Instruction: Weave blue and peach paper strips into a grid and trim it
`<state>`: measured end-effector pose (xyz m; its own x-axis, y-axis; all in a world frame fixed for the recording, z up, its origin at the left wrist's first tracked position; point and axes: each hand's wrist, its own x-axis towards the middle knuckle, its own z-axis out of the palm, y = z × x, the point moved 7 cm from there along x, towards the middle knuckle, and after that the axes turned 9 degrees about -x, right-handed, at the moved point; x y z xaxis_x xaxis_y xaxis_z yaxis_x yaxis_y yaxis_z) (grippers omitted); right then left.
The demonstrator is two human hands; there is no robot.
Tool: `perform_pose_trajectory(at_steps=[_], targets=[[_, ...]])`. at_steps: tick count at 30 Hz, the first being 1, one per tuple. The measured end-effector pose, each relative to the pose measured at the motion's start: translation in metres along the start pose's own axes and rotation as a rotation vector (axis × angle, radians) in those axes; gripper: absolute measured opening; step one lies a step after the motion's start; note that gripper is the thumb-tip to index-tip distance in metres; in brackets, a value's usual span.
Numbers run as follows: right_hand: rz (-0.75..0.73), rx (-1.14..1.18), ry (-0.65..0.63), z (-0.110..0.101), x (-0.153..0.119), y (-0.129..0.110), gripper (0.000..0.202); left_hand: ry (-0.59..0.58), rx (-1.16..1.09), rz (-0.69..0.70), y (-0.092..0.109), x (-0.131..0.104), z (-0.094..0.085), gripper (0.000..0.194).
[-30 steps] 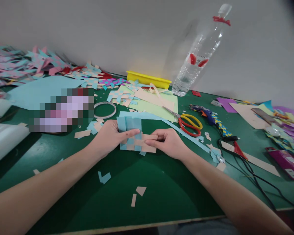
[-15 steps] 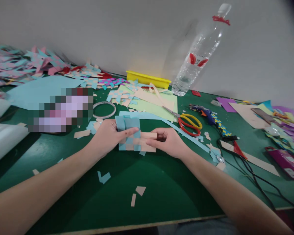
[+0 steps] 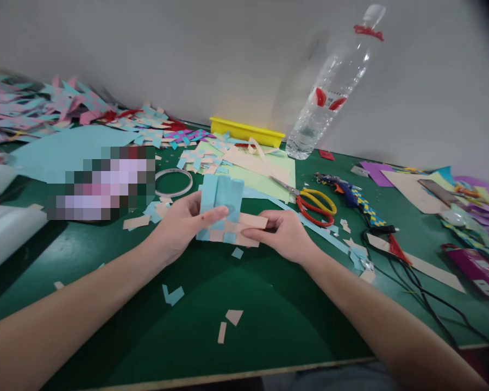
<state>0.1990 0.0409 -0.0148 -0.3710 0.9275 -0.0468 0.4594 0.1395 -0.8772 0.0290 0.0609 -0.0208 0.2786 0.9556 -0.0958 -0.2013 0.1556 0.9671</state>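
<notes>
A small woven piece of blue and peach paper strips is held between my hands above the green table. My left hand grips its left side, thumb flat across the front, the other fingers hidden behind. Blue strips stand up from the weave, and peach strips stick out to the right. My right hand pinches the ends of the peach strips between thumb and fingers. Just below the weave lies a blue paper scrap.
Scissors with red and yellow handles lie to the right, near a blue glue gun and black cable. A tape roll sits at left. Behind stand a yellow tray and a plastic bottle. Paper scraps litter the front.
The woven paper has moved slightly up and right and tilted, with my left hand following. The peach strips now angle downward to the right. The blue scrap beneath shows more fully.
</notes>
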Motion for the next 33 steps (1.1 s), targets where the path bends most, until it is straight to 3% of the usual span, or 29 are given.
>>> perform_pose_trajectory(at_steps=[6, 15, 33], targets=[[-0.036, -0.033, 0.158, -0.011, -0.001, -0.002, 0.028, -0.100, 0.073, -0.115, -0.011, -0.001, 0.007, 0.028], [-0.078, -0.030, 0.158, -0.009, -0.003, -0.007, 0.026, -0.143, 0.155, -0.140, -0.009, -0.002, 0.013, 0.026], [-0.100, -0.118, 0.175, -0.009, -0.004, -0.010, 0.028, -0.097, 0.262, -0.090, -0.006, -0.002, 0.009, 0.023]])
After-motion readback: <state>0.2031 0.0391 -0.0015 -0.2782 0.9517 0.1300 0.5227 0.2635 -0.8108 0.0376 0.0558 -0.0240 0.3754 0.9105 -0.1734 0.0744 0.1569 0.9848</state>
